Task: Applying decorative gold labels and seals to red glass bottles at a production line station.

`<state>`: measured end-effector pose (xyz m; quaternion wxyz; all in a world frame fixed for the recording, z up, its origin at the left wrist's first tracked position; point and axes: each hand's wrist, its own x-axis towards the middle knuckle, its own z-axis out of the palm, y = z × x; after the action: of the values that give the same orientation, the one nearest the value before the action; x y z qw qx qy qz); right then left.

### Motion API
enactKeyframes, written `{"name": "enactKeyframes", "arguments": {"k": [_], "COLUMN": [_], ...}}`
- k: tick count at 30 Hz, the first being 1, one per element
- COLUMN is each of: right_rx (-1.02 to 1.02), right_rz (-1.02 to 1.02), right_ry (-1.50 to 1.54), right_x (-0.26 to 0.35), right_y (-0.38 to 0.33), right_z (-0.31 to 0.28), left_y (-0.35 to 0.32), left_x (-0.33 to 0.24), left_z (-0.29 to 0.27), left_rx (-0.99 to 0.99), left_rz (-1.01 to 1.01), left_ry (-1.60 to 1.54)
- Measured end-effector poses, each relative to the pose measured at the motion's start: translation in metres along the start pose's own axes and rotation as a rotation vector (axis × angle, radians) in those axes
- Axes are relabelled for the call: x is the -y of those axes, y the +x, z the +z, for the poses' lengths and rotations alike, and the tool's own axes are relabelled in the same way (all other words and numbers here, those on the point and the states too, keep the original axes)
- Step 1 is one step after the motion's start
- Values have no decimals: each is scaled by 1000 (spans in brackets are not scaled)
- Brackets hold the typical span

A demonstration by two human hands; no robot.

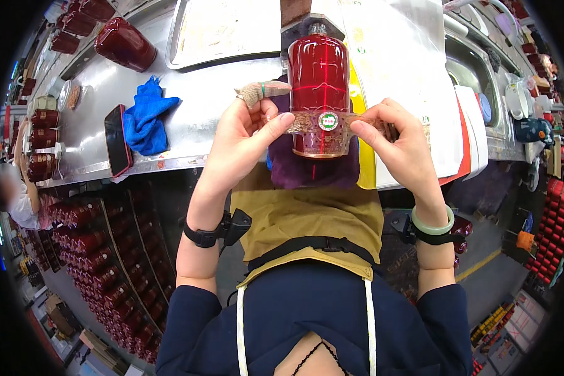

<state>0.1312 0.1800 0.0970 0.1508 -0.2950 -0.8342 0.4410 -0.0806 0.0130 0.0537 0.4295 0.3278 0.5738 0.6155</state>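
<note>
A dark red glass bottle (319,72) lies on a folded purple cloth (313,172) in front of me, its neck pointing away. Thin red light lines cross its side. Over the lower part of the bottle stretches a brownish patterned label (338,139) with a round green-and-white emblem. My left hand (247,125) pinches the label's left end between thumb and fingers; a beige cover sits on one of its fingers. The label's right end is pinched by my right hand (398,135), which wears a pale green bangle at the wrist.
To the left are a blue cloth (148,119), a phone (117,139), another red bottle (125,45) and a metal tray (225,31). White sheets (395,56) lie at right, beside a sink (473,72). Bottle rows (100,269) stand below; a person (22,200) is at far left.
</note>
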Motion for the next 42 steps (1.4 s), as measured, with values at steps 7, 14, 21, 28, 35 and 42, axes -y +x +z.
{"name": "enactKeyframes", "arguments": {"k": [7, 14, 21, 28, 35, 42], "right_rx": [-11, 101, 62, 59, 53, 45], "right_rz": [4, 114, 111, 144, 131, 153], "right_ry": [36, 320, 388, 389, 359, 376], "right_x": [-16, -27, -36, -37, -36, -36], "right_y": [6, 10, 12, 11, 10, 10], "right_z": [8, 10, 18, 19, 18, 20], "left_y": [4, 2, 0, 3, -1, 0], "left_x": [20, 18, 19, 21, 23, 23], "left_z": [10, 8, 5, 2, 13, 13], "left_rx": [-37, -48, -32, -67, -154, -169], "left_rz": [2, -64, -85, -167, -78, -106], "left_ry": [-133, -309, -367, -629, -351, -410]}}
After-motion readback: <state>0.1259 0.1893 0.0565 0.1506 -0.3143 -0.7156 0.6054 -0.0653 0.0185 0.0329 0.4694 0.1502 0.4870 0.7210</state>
